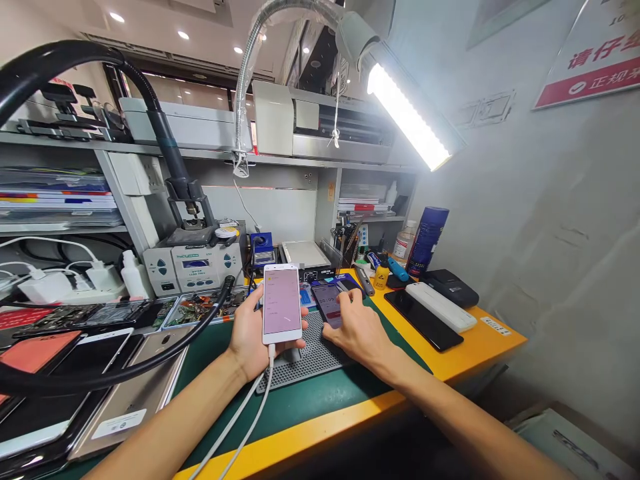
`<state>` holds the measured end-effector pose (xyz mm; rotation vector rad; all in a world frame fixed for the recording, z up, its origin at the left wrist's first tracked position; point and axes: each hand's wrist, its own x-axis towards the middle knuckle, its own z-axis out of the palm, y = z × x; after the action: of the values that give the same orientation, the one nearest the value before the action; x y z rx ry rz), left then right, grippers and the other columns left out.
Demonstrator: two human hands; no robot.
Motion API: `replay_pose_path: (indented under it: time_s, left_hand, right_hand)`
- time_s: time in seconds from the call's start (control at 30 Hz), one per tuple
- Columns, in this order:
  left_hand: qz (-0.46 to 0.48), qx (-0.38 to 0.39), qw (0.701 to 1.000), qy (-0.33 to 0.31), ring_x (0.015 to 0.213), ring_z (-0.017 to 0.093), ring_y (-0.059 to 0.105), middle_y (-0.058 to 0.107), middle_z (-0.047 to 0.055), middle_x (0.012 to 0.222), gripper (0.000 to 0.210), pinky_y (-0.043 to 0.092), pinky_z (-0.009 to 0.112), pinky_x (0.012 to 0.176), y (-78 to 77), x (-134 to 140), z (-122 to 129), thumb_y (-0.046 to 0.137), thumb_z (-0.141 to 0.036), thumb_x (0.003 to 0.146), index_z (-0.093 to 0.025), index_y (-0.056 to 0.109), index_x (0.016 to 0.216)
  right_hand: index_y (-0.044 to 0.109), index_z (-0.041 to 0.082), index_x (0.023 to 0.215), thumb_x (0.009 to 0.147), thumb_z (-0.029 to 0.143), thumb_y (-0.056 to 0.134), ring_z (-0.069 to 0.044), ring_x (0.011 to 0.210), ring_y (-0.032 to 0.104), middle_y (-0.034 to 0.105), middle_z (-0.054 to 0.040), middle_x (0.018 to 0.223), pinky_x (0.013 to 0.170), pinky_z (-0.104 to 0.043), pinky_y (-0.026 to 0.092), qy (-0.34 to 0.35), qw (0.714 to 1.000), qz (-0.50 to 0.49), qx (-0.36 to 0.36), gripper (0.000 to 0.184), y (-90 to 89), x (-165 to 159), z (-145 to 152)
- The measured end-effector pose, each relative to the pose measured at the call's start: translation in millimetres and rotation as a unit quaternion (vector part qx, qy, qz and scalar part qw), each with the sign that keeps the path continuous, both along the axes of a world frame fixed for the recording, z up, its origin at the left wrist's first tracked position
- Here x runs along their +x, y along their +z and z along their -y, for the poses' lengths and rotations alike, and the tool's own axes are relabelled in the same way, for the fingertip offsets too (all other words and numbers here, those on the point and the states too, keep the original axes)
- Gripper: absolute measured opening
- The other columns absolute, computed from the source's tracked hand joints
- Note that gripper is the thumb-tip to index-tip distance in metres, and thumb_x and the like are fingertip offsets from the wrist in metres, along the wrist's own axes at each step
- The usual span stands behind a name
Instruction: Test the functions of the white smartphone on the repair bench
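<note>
A white smartphone (281, 303) with a lit pinkish screen is held upright in my left hand (249, 333), its fingers wrapped round the sides and back. A white cable (271, 368) is plugged into its bottom edge. Just to the right, a dark smartphone (326, 297) shows timer digits on its screen. My right hand (361, 328) grips its lower end, thumb at the left and bent fingers at the right; that end is partly hidden. Beneath both hands is a grey perforated mat (305, 371) on a green work mat (330, 393).
At left, several phones (43, 393) lie under a black hose (125, 377), beside a rework station (195, 263). A tray of small parts (200, 307) stands behind my left hand. To the right are a black phone (424, 320), a white box (440, 307) and a blue can (427, 240). A lit lamp (407, 117) hangs above.
</note>
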<state>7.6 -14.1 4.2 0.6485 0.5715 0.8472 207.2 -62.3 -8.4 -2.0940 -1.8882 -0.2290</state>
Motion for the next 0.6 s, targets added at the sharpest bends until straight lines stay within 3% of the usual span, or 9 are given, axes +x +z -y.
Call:
replay_pose_path:
  time_s: [0.2,0.3,0.43,0.6]
  left_hand:
    - [0.002,-0.003,1.000,0.001,0.072,0.033,0.072,0.073,0.023,0.095,0.063,0.061,0.048,0.053,-1.2,0,0,0.039,-0.056,0.099,-0.003,0.065,0.118]
    - [0.001,-0.003,1.000,0.001,0.072,0.033,0.071,0.072,0.023,0.096,0.063,0.061,0.048,0.052,-0.9,1,0,0.039,-0.056,0.099,-0.002,0.064,0.119]
    - [0.000,-0.004,1.000,-0.001,0.071,0.032,0.071,0.072,0.023,0.095,0.064,0.061,0.048,0.052,-0.1,1,0,0.038,-0.055,0.099,-0.002,0.063,0.122]
    - [-0.001,0.002,1.000,0.002,0.072,0.033,0.071,0.072,0.023,0.095,0.063,0.061,0.048,0.053,0.2,0,1,0.040,-0.054,0.099,-0.001,0.062,0.124]
  right_hand:
    - [0.059,0.013,0.111,0.090,0.045,0.058,-0.028,0.082,0.071,0.058,-0.0169,0.119,0.069,-0.036,0.051,0.027,0.999,0.010,-0.014,0.038,-0.5,2,4]
    - [0.061,0.014,0.118,0.092,0.052,0.058,-0.028,0.094,0.071,0.060,-0.0163,0.123,0.082,-0.037,0.052,0.050,0.995,-0.088,-0.004,0.046,0.1,17,5]
    - [0.066,0.016,0.119,0.095,0.038,0.054,-0.020,0.094,0.071,0.069,-0.0111,0.119,0.086,-0.029,0.051,0.029,0.977,-0.209,-0.011,0.034,4.8,48,-2]
    - [0.068,0.013,0.126,0.096,0.018,0.045,-0.026,0.120,0.064,0.069,-0.0151,0.127,0.100,-0.032,0.045,-0.009,0.996,-0.090,-0.026,0.039,10.7,73,-27]
